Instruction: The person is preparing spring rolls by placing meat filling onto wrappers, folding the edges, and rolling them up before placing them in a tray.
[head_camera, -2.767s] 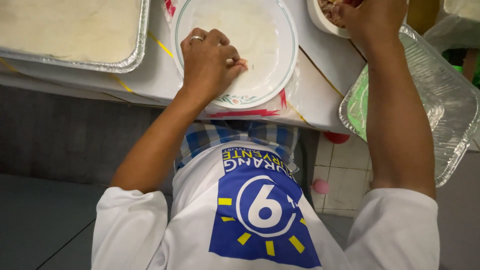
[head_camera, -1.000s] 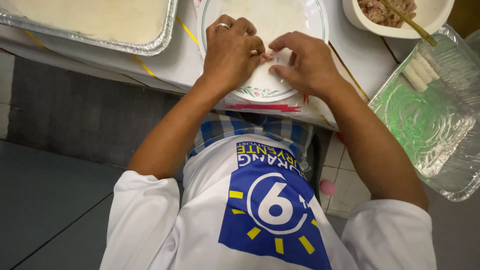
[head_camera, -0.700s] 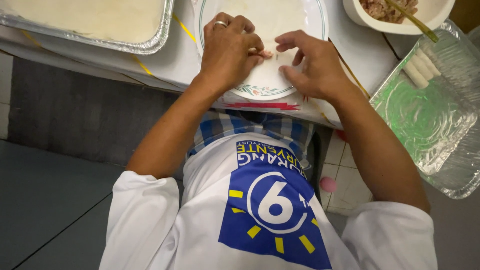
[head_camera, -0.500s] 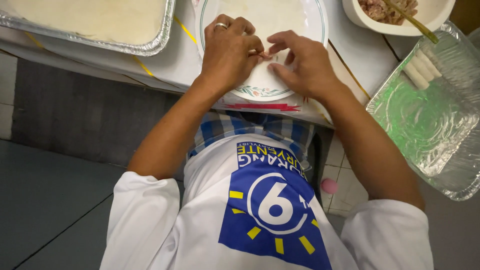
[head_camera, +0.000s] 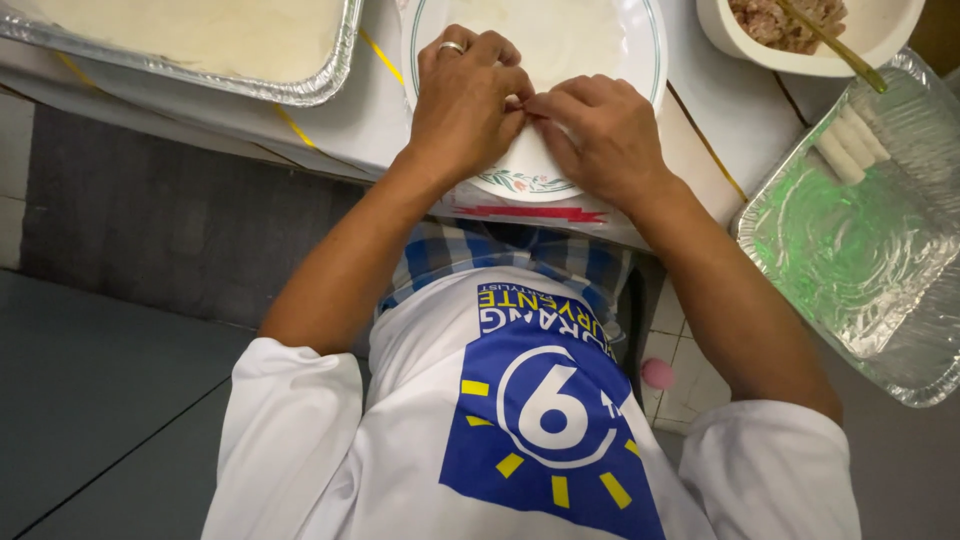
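Head view, looking down over a white shirt with a blue printed panel. Both hands sit together on a white plate (head_camera: 640, 60) with a floral rim, which stands on the worktop (head_camera: 370, 110) close to the body. A thin, pale wrapper sheet (head_camera: 560, 40) lies spread on the plate; its near edge is under the fingers. Left hand (head_camera: 462, 105), ring on one finger, is curled with its fingertips pressed onto that near edge; right hand (head_camera: 600, 130) meets it, thumbs and forefingers touching at the middle. Grip of both: pinching the wrapper's folded edge, a little pinkish filling just showing between the fingertips. Whether the fold fully covers the filling cannot be told; the hands hide it. Judgement: the step in hand is the first fold-and-tuck of a roll, early in that piece. The next move would call for even pressure from both hands, keeping the tuck tight so the thin sheet does not tear. Nearby: a bowl (head_camera: 880, 45) of minced filling with a stick resting in it, upper right; a foil tray (head_camera: 850, 250) at the right with a few finished white rolls (head_camera: 850, 140) in its far corner; a second foil tray (head_camera: 320, 85) holding a pale stack, upper left.
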